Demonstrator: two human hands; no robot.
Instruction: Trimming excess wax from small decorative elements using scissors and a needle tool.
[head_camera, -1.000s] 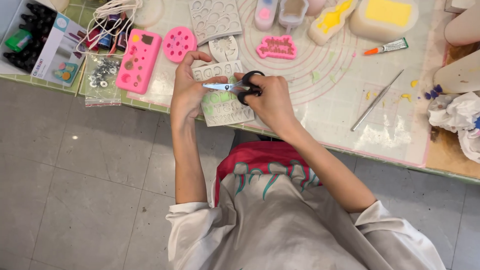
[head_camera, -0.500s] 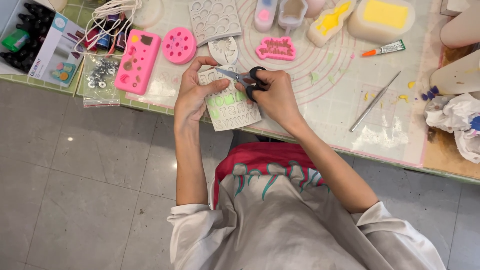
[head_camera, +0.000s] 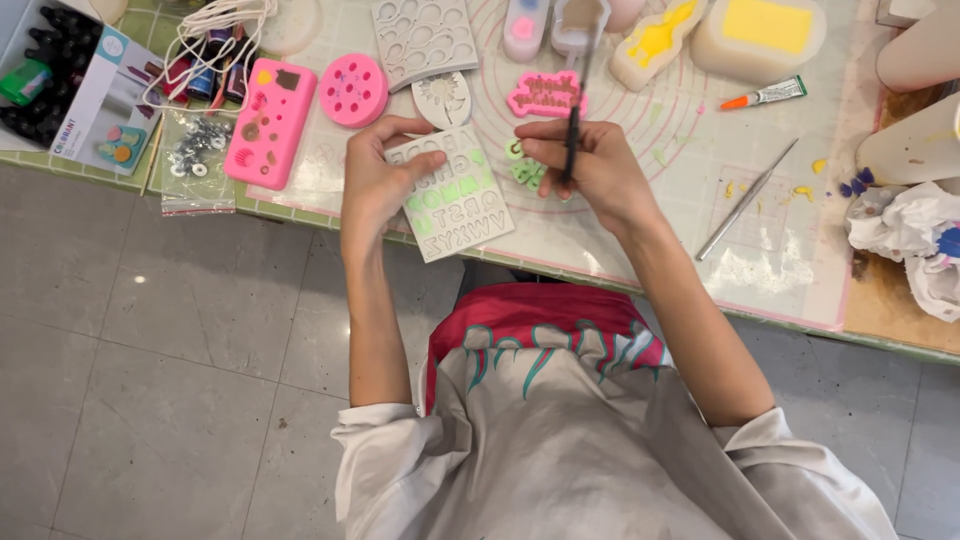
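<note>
A pink rectangular mould (head_camera: 270, 122), a round pink mould (head_camera: 353, 90) and a grey mould (head_camera: 424, 38) are laid on the mat (head_camera: 790, 270) beyond the hands. A grey letter mould (head_camera: 458, 197), tilted with its long axis running near-right, is pinched at its left edge by the left hand (head_camera: 378, 182). Scissors (head_camera: 573, 118), pointing far, are gripped by the curled fingers of the right hand (head_camera: 590, 165). Green filling is seen in several letter cavities.
</note>
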